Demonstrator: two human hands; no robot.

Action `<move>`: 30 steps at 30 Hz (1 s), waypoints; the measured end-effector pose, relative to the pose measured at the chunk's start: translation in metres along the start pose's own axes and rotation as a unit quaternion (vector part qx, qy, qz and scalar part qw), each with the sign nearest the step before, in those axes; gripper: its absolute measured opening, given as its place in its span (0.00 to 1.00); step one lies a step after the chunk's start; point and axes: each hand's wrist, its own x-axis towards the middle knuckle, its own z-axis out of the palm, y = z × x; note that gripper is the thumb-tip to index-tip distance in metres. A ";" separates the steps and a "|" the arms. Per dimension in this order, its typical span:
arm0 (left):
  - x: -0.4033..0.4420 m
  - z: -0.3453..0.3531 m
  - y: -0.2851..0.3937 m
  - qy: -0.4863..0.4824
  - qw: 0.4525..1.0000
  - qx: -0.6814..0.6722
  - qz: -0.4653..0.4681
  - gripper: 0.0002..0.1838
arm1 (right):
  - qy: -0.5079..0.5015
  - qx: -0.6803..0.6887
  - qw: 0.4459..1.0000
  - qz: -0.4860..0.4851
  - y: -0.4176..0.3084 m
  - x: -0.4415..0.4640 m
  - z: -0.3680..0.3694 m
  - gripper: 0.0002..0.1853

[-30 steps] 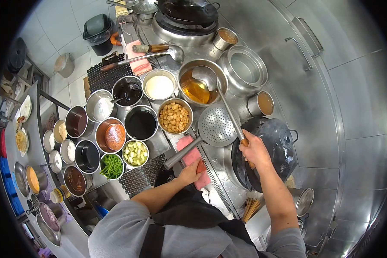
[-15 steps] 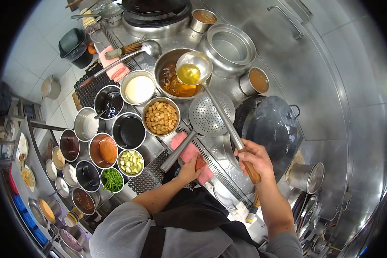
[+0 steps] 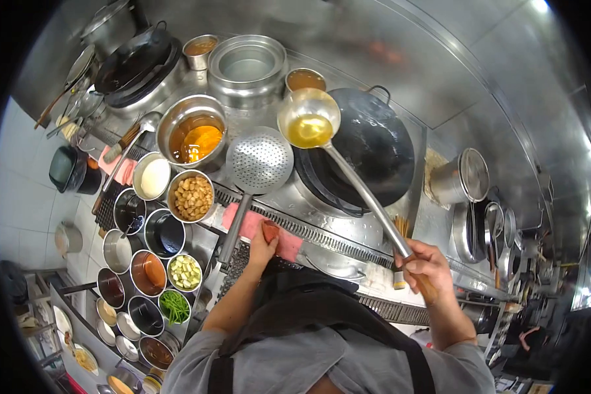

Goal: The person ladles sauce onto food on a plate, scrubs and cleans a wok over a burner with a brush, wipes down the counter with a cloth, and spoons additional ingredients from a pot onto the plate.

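Note:
My right hand (image 3: 428, 268) is wrapped round the wooden end of a long ladle (image 3: 368, 190). The ladle's bowl holds yellow oil (image 3: 310, 131) and hangs over the left part of a dark wok (image 3: 368, 151). My left hand (image 3: 262, 247) is closed on a small reddish-brown thing (image 3: 270, 230), which I cannot identify, above a folded pink cloth (image 3: 287, 245). Left of the wok lies a perforated strainer (image 3: 259, 159), its handle pointing toward my body. The oil pot (image 3: 192, 136) stands further left, with amber oil in it.
Left are containers of browned cubes (image 3: 192, 196), white liquid (image 3: 155, 176), green cut vegetables (image 3: 175, 306) and dark sauces. Behind stand a lidless steel pot (image 3: 247, 65) and a second wok (image 3: 134, 65). A slotted drain (image 3: 308, 230) runs along the front; a mesh-topped pot (image 3: 465, 177) stands right.
The view has turned to the right. The ladle has left the oil pot, come up with oil in its bowl and moved over to the wok. My left hand remains by the pink cloth.

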 end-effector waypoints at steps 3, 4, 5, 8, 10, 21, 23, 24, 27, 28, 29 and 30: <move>0.000 0.001 -0.005 0.012 1.000 -0.003 -0.016 0.39 | 0.016 -0.052 0.998 0.014 -0.010 -0.003 -0.028 0.29; -0.001 0.002 -0.006 0.019 0.999 -0.012 -0.025 0.39 | 0.014 -0.049 0.999 0.008 -0.009 0.007 -0.038 0.29; -0.003 -0.003 0.004 0.011 0.998 -0.011 -0.055 0.40 | 0.028 -0.056 0.998 0.000 -0.005 0.021 -0.050 0.27; -0.013 -0.006 0.000 0.028 0.999 0.019 -0.025 0.40 | 0.064 -0.069 0.995 -0.028 0.005 0.063 -0.065 0.21; -0.031 -0.016 0.006 0.025 0.997 0.035 -0.065 0.40 | 0.092 -0.147 0.982 -0.071 0.025 0.099 -0.086 0.21; -0.189 -0.036 -0.128 -0.187 0.932 0.139 -0.279 0.28 | 0.282 -0.597 0.720 -0.214 0.142 -0.031 -0.254 0.37; -0.214 -0.042 -0.113 -0.292 0.835 0.376 -0.276 0.28 | 0.310 -0.558 0.743 -0.200 0.184 -0.048 -0.260 0.37; -0.223 -0.036 -0.106 -0.291 0.829 0.369 -0.303 0.27 | 0.328 -0.526 0.759 -0.201 0.203 -0.051 -0.259 0.38; -0.226 -0.031 -0.081 -0.251 0.850 0.339 -0.317 0.26 | 0.337 -0.497 0.777 -0.191 0.243 -0.057 -0.267 0.39; -0.221 -0.029 -0.084 -0.230 0.877 0.327 -0.266 0.28 | 0.350 -0.466 0.798 -0.152 0.254 -0.061 -0.273 0.39; -0.207 -0.026 -0.118 -0.154 0.930 0.229 -0.245 0.31 | 0.343 -0.486 0.791 -0.144 0.268 -0.063 -0.281 0.39; -0.195 -0.025 -0.145 -0.080 0.965 0.126 -0.217 0.33 | 0.345 -0.480 0.794 -0.142 0.282 -0.060 -0.290 0.39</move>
